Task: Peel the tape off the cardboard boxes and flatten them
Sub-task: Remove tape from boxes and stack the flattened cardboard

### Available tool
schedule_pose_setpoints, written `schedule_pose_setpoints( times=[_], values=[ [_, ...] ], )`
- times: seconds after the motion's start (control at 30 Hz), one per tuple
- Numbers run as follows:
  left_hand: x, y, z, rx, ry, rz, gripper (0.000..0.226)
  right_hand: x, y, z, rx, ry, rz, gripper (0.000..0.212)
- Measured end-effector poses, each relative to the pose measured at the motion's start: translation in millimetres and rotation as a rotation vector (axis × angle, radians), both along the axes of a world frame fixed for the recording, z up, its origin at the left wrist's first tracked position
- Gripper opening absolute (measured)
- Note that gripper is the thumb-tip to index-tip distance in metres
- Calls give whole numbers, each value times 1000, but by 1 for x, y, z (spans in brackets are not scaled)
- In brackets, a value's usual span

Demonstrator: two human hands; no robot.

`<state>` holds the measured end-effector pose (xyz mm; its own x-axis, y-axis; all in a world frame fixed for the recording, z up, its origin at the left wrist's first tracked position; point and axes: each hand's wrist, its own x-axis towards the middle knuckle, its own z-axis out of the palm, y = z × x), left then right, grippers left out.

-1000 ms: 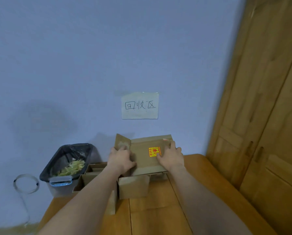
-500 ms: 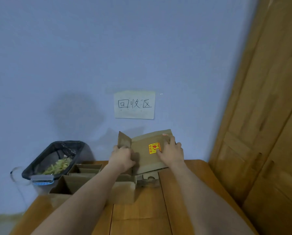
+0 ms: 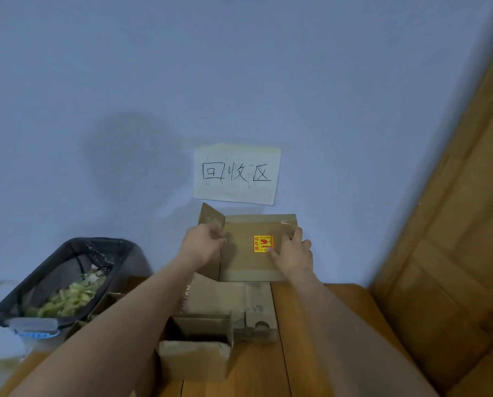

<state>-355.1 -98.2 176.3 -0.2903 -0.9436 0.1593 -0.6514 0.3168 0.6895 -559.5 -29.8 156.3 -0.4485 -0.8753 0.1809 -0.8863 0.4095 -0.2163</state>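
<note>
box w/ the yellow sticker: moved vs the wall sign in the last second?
Yes, slightly. The box with the yellow sticker, held by both hands, now sits closer under the paper sign, its raised left flap nearly at the sign's lower edge.

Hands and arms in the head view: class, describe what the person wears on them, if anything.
Both forearms are bare up to the frame edge: no sleeves show. The left hand and right hand wear no gloves; no watch, ring or bracelet is visible.
</note>
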Motion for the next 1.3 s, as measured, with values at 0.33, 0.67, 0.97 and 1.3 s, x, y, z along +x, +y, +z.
schedule_pose_setpoints(
  times=[0.33, 0.67, 0.97, 1.3],
  values=[
    [-24, -100, -106, 172, -209, -67, 24, -18, -88, -96, 171, -3, 23, 52],
    [-43, -148, -236, 478, -429, -186, 35, -29, -127, -234, 391, -89, 19, 52],
    [-43, -175, -309, 542, -605, -306, 74, -41, -147, -306, 433, -115, 24, 58],
    [-48, -154, -296, 462, -805, -331, 58, -54, -130, -291, 510, -130, 176, 63]
  ],
)
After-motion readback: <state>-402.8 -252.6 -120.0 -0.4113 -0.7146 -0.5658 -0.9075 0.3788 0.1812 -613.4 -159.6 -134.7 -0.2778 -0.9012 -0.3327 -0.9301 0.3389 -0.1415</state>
